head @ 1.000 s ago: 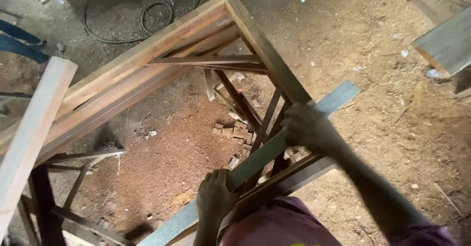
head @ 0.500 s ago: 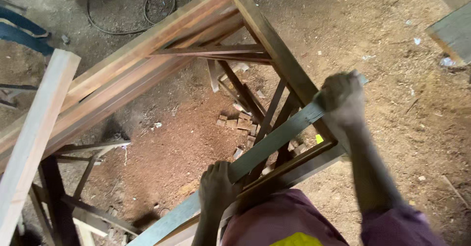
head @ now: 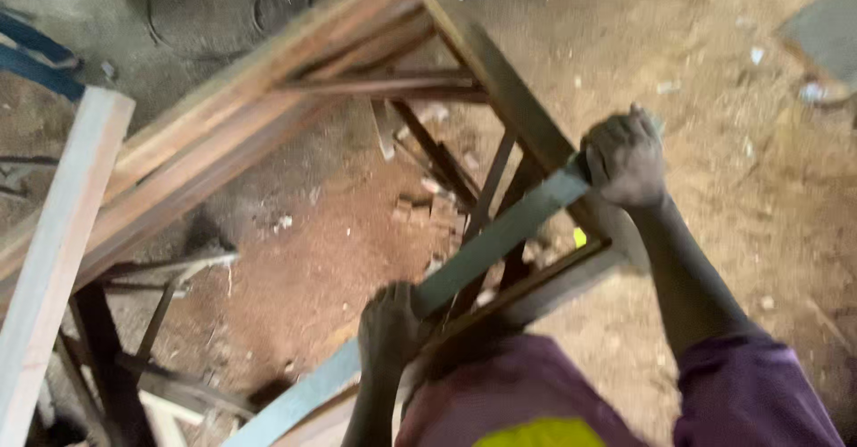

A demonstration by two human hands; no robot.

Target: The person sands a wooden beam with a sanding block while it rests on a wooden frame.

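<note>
**Gripping a long plank at two points across a wooden frame**

Spanning the near corner of a large wooden frame point(head: 295, 117), a long grey plank point(head: 500, 237) is held slantwise, its far end high on the right and its near end low on the left. The right hand point(head: 625, 157) is closed around the plank at or near its far end, fingers wrapped over the top edge. The left hand point(head: 388, 326) is closed around it further down, near the person's body, with a stretch of plank running on past it toward the bottom edge of the view. The plank is seen above the frame's rail; whether it rests on the rail or is carried clear of it cannot be told, since the picture is blurred.

The plank is judged to be stiff, as no sag shows between the hands. It is judged to be fairly light for its length, being thin and narrow. Its faces look dry and rough-sawn, so slipping is thought unlikely, though splinters may be expected. A wide two-handed hold, as shown, is judged best, because a long board swings hard about a single grip.

A pale board point(head: 58, 242) leans at the left, well apart. Sawdust and offcuts point(head: 428, 206) lie on the dirt floor point(head: 714, 63) beneath the frame.
</note>
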